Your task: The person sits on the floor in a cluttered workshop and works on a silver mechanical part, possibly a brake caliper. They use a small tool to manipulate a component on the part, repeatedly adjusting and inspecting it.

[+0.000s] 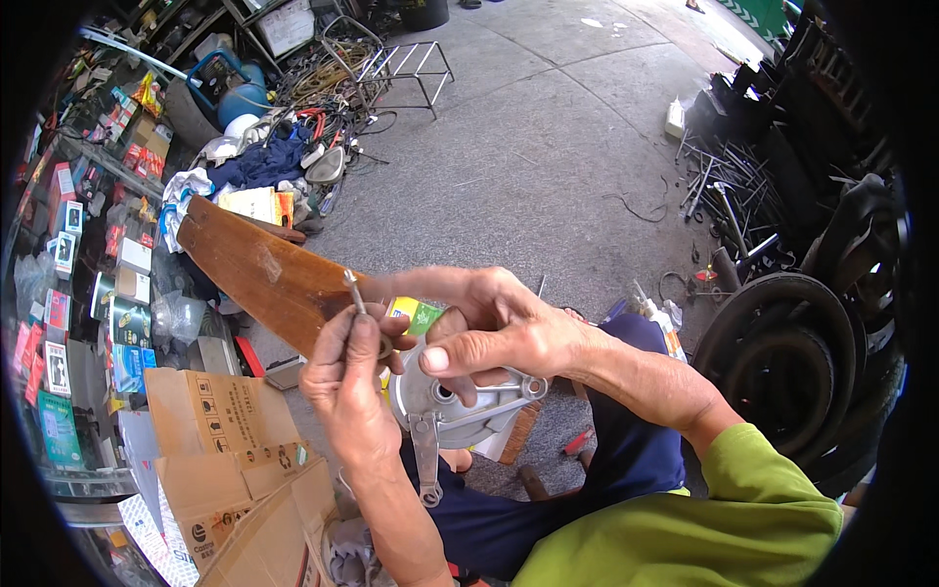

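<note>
My left hand (354,386) is closed, pinching a thin metal pin (353,292) upright between thumb and fingers. A small brownish ring (385,346) shows among its lower fingers. My right hand (494,333) hovers just to the right with its fingers apart; the extended index finger is smeared by motion. No object shows in its grasp. Beneath both hands is a round silver brake plate (460,423), partly covered by my fingers. A metal lever arm (424,452) hangs off its near side. Green and yellow packaging (419,315) peeks out behind the plate.
A brown wooden board (259,274) slants beyond my left hand. Flattened cardboard (230,421) lies at the near left, beside a case of small boxes (59,313). Tires (782,342) and a pile of metal rods (729,191) line the right. A wire rack (406,68) stands farther off.
</note>
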{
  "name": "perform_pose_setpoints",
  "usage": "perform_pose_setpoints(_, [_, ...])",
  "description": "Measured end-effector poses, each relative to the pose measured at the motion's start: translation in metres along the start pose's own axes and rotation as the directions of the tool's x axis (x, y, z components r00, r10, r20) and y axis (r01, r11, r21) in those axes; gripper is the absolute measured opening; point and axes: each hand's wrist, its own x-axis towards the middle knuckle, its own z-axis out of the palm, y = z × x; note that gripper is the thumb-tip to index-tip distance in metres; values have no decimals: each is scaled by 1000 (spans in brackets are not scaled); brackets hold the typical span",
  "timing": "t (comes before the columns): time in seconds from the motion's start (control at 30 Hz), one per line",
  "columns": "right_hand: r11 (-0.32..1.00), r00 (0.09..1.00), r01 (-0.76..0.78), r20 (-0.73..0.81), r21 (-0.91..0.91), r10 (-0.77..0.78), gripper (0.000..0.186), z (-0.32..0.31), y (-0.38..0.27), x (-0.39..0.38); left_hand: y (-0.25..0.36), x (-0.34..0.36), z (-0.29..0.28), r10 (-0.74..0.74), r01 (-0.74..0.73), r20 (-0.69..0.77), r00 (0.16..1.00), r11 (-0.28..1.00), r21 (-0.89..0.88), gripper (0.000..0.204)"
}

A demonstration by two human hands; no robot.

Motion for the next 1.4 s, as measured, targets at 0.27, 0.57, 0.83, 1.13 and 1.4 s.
perform_pose_setpoints(0.27, [994, 996, 33, -85, 104, -25, 68, -1, 6, 4, -2, 0, -7, -38, 23, 155, 987, 995, 93, 17])
perform_pose_setpoints(0.57, [999, 997, -24, 71, 30, 22, 67, -3, 0, -3, -2, 8, -10, -29, 29, -8, 1000, 1000, -10, 18])
perform_pose_setpoints(0.83, [995, 996, 36, 82, 96, -44, 76, 0, 0, -1, 1, 2, -3, -27, 27, -20, 999, 1000, 5, 19])
perform_pose_setpoints(1.13, [982, 998, 39, -53, 182, -30, 80, -2, 4, 4, 5, -1, -2, -52, 50, 86, 995, 998, 22, 19])
perform_pose_setpoints(1.4, [981, 1000, 6, 24, 192, -11, 76, -9, 3, 1, 9, 2, -4, -54, 54, -2, 999, 999, -5, 20])
